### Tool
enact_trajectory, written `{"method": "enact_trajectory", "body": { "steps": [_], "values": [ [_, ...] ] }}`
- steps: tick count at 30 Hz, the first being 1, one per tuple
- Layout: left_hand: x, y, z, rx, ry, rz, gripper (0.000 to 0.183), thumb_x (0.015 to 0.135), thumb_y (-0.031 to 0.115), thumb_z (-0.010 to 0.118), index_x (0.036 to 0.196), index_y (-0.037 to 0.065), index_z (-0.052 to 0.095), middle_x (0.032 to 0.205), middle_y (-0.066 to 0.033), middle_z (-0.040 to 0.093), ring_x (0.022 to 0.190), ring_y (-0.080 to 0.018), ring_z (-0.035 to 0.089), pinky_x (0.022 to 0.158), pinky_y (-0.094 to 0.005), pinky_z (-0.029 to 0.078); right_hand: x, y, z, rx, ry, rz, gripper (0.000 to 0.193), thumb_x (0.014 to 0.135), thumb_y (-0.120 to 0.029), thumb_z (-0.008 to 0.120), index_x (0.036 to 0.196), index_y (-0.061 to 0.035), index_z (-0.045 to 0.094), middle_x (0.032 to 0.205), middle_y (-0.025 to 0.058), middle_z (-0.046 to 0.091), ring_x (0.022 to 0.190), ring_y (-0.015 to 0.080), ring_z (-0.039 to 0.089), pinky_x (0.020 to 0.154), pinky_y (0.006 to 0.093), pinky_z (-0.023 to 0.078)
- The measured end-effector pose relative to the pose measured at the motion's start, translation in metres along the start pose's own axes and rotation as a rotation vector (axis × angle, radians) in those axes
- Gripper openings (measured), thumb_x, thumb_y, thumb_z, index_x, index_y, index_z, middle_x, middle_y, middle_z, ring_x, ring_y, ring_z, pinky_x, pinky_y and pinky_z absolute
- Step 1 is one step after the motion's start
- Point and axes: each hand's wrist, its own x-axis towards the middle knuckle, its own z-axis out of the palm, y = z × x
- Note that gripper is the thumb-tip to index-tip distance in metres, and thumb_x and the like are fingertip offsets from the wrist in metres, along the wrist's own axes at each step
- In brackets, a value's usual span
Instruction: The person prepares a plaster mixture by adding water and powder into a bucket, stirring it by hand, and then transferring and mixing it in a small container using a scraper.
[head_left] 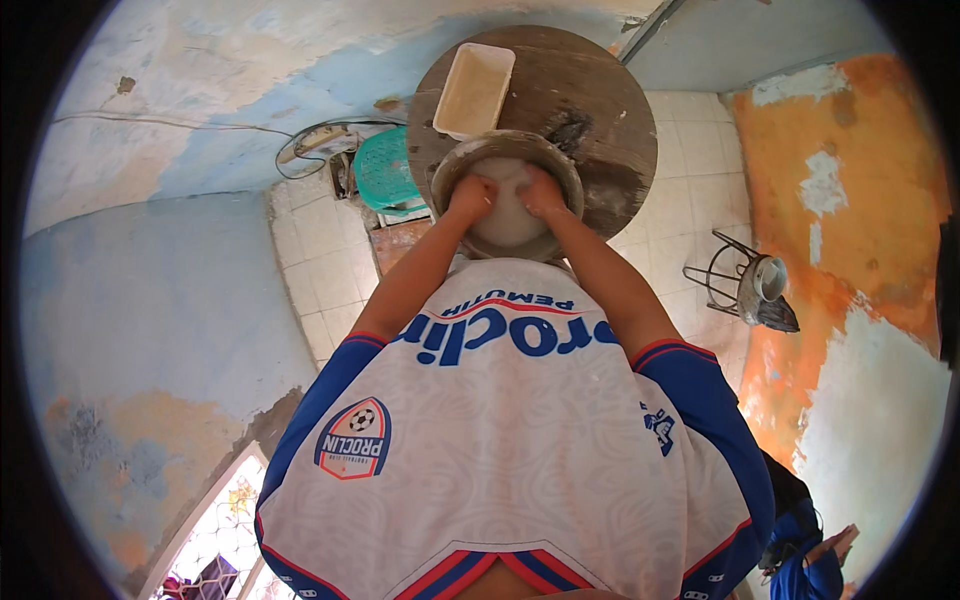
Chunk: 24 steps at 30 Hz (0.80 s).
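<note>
Both fists press closed into a pale dough [510, 222] just above frame centre: left hand [471, 197], right hand [542, 193]. It looks soft, sticky and heavy, best gathered from underneath. It fills a round bowl [570, 178] on a wooden table [610, 110].

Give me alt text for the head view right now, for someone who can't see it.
Both hands, left hand and right hand, press side by side into white dough in a round metal basin on a round wooden table. A pale rectangular tray lies behind the basin, a green plastic stool to its left, and a wire stand on the tiled floor.
</note>
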Motion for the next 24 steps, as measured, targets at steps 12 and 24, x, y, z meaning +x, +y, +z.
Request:
{"method": "enact_trajectory", "body": {
  "steps": [12, 24],
  "values": [
    [-0.006, 0.01, -0.001, -0.103, 0.201, 0.008, 0.011, 0.085, 0.016, 0.07, 0.086, 0.006, 0.075, 0.085, -0.0192, 0.073, 0.084, -0.0349, 0.072, 0.08, -0.0423, 0.056, 0.002, -0.009, -0.002, -0.035, -0.054, 0.014, 0.054, 0.087, -0.021, 0.068, 0.136, -0.0011, 0.057, 0.125, 0.0273, 0.064, 0.118, 0.0426, 0.061, 0.101, 0.0464, 0.048],
    [-0.003, 0.026, -0.024, 0.352, -0.167, 0.104, 0.019, 0.081, 0.021, 0.072, 0.09, 0.004, 0.077, 0.093, -0.0245, 0.071, 0.092, -0.0392, 0.07, 0.083, -0.0463, 0.055, 0.01, -0.011, -0.012, 0.091, -0.053, 0.113, 0.04, 0.093, -0.035, 0.059, 0.105, 0.0006, 0.073, 0.107, 0.0276, 0.069, 0.104, 0.0431, 0.067, 0.093, 0.0447, 0.05]
  ]
}}
